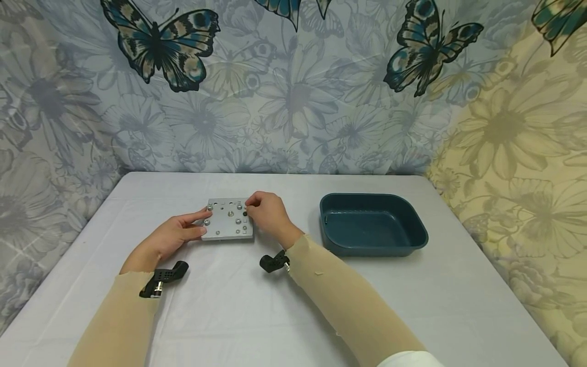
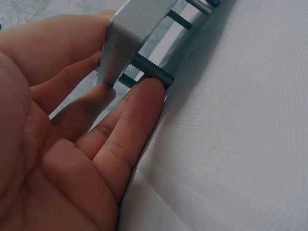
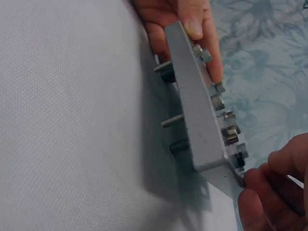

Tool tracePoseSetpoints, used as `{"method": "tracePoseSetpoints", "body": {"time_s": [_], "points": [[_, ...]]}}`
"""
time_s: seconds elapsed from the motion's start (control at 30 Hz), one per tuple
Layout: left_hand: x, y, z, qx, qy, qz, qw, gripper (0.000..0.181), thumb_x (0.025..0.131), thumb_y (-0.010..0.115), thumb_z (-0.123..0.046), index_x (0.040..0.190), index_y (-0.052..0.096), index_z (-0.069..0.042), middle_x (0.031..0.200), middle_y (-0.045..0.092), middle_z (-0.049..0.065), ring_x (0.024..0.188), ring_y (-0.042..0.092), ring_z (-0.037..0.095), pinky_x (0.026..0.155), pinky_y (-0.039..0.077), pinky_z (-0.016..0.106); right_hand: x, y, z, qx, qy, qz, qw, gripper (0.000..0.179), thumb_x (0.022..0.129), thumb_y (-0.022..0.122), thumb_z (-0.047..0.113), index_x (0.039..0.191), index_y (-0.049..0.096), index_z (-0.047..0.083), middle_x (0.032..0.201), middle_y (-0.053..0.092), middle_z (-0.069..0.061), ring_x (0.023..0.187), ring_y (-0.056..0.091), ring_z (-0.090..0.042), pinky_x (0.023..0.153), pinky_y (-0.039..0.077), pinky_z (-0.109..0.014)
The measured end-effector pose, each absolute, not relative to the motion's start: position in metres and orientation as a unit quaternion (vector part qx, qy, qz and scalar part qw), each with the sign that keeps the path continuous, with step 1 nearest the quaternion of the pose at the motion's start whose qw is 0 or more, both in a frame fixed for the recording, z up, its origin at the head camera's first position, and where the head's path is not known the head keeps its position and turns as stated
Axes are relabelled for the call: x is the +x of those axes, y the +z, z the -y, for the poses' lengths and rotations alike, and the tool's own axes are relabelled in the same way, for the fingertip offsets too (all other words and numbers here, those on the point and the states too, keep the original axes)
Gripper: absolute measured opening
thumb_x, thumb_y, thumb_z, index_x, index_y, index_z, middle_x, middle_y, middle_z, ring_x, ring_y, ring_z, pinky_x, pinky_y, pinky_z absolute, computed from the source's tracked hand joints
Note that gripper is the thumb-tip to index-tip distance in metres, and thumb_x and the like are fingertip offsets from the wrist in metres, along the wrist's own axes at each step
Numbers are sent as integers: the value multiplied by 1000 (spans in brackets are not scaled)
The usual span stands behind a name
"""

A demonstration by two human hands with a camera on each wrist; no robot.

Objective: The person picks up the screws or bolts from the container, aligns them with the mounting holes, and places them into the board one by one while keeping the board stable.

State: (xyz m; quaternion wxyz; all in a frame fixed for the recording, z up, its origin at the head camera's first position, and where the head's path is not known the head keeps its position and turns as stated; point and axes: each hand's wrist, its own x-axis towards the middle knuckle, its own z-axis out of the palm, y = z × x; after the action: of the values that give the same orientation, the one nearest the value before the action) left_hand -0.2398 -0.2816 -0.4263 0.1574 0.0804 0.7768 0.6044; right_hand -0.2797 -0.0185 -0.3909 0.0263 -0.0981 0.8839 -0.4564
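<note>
A grey metal plate [image 1: 223,223] with several bolts through it is held tilted above the white table. Bolt heads [image 3: 217,102] dot its upper face, and threaded shanks [image 2: 153,70] stick out underneath. My left hand [image 1: 176,232] grips the plate's left edge, thumb on the near side and fingers around the edge; in the left wrist view one fingertip touches a shank. At the far right corner, my right hand [image 1: 269,213] has thumb and fingers drawn together on what looks like a bolt, mostly hidden by the fingertips. Beside them sits a dark bolt [image 1: 245,213].
To the right on the white-covered table [image 1: 220,316] stands a dark teal rectangular tub [image 1: 373,251], with nothing seen inside. A flower and butterfly patterned cloth [image 1: 293,127] hangs behind the table. Each wrist carries a black camera mount [image 1: 274,261].
</note>
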Motion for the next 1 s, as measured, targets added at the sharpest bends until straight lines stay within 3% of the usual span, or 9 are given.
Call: {"method": "tracePoseSetpoints", "body": {"time_s": [0.17,0.3,0.57,0.77,0.9,1.0], "points": [[-240,-428,282,75,612,-772,155,61,95,70,-14,149,44,-2,164,16,9,140,33,32,88,49,20,-275,-386,6,-99,-536,-838,-5,14,99,63,17,103,73,9,91,68,1,82,64,-14,68,53,-30],[-241,-430,281,74,615,-769,158,61,95,70,-15,149,45,-3,164,16,8,142,30,32,89,48,19,-265,-375,-24,-99,-668,-736,-42,25,103,59,26,109,70,4,99,70,-10,87,69,-22,70,57,-34],[-242,-430,282,75,617,-768,154,59,96,69,-12,149,45,-2,164,17,8,142,30,32,88,50,21,-255,-343,-114,-63,-799,-597,-39,48,106,47,41,126,59,0,115,65,-14,96,67,-26,76,55,-33],[-242,-429,281,75,614,-771,151,59,95,69,-13,149,46,-2,163,18,8,143,28,32,88,49,20,-263,-349,-173,-43,-764,-643,20,59,106,44,45,141,49,-1,136,53,-19,114,60,-30,87,53,-34],[-243,-429,282,74,609,-775,150,59,95,69,-13,149,46,-2,164,18,9,144,26,32,88,49,19,-272,-366,-193,-29,-680,-726,96,52,104,56,29,145,46,-1,144,47,-19,124,54,-34,92,52,-36],[-242,-429,282,72,605,-779,151,59,95,69,-13,149,46,-2,164,17,9,144,26,31,87,49,19,-277,-376,-198,-28,-620,-771,145,50,100,64,15,145,49,-1,144,49,-21,122,56,-35,93,51,-41]]}}
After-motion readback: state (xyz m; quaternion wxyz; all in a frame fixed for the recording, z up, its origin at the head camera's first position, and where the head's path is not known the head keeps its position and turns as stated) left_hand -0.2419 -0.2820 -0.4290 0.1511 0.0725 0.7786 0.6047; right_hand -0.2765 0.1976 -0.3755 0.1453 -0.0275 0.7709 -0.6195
